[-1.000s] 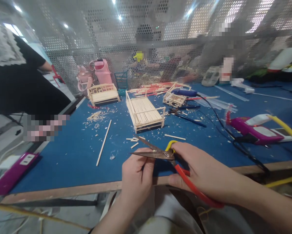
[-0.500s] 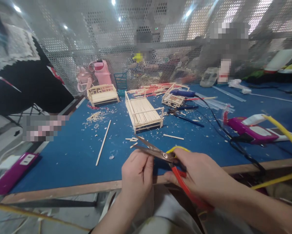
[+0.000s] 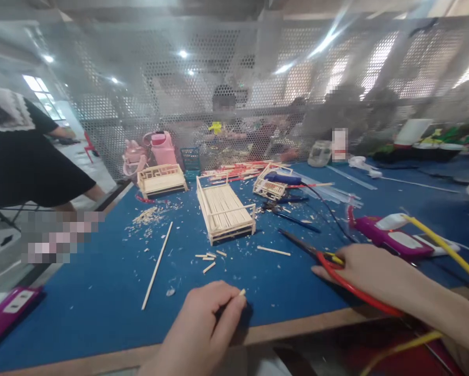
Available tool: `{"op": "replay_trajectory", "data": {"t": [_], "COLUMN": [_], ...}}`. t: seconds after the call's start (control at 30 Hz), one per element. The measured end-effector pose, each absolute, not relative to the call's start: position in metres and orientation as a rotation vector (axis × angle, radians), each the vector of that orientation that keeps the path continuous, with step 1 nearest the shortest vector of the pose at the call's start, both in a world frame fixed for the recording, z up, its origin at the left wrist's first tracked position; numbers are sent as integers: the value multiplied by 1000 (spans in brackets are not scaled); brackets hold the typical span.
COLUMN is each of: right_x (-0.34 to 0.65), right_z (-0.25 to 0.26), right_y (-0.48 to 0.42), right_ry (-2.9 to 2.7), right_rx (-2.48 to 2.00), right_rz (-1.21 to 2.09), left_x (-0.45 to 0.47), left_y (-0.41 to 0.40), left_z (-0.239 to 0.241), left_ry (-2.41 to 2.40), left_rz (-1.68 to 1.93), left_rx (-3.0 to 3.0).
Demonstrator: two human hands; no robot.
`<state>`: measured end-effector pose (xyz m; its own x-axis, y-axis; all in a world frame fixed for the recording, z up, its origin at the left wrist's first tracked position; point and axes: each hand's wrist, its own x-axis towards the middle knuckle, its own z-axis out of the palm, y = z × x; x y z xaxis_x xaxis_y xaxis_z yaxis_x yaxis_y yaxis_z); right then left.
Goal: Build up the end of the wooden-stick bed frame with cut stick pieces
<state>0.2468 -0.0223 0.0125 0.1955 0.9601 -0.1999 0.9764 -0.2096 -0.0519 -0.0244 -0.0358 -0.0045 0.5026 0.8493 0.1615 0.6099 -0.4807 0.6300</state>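
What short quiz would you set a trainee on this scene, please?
1. True or false: the right hand holds the scissors.
2. What does the left hand pinch? A. a stick piece B. a glue gun C. a cable
3. Fill in: the model bed stands on a ___ table.
Key: 1 true; 2 A; 3 blue.
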Motion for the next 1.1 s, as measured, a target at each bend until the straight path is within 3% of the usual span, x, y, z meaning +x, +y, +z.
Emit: {"op": "replay_trajectory", "data": {"t": [0.13,0.23,0.47,0.8,0.93,1.1], "right_x": [239,225,163,154,152,144], "right_z": [32,50,37,38,29,3], "right_y": [17,32,32,50,56,58], "right_ry": [2057,2178,3377,3494,3501,3549], "right_rx": [2161,1970,1253,913,1072,1732], "right_rz": [-261,-43,-197,-246,-283,-171], "left_x": [-35,-43,-42,-40,-50,-58], "left_y": [-19,-7,15,32,41,64], "left_z": [9,14,29,32,37,43], "left_ry": [1241,1300,1252,1114,1314,1704], "left_rz": [411,365,380,354,258,347], "left_rx": [2323,2368,2525,2581,2419,2274]}}
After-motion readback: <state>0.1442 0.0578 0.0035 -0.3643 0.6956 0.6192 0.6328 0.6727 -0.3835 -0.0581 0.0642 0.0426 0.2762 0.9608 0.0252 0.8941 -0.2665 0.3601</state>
